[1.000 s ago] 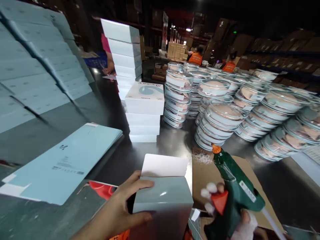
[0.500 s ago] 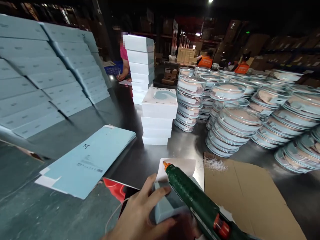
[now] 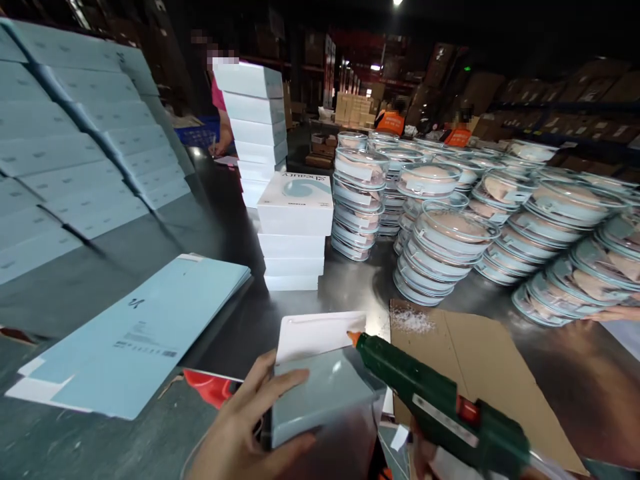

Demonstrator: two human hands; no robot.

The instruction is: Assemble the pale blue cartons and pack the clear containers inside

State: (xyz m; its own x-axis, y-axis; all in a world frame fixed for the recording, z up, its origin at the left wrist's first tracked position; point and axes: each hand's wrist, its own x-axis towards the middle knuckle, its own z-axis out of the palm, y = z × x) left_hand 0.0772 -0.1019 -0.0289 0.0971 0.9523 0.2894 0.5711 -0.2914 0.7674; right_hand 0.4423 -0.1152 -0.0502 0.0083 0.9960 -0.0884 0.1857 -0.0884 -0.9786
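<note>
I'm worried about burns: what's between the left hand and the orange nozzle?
Part of the blue box and its raised white flap, in the head view.

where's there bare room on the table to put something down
Dark tabletop shows bare between the flat blue sheets and the short box stack. The cardboard is bare beyond the glue gun, except white bits at its far-left corner. It's crowded behind the cardboard with stacked round containers.

I see the left hand bare from fingertips to wrist; the right hand, mostly hidden, shows some white covering.
</note>
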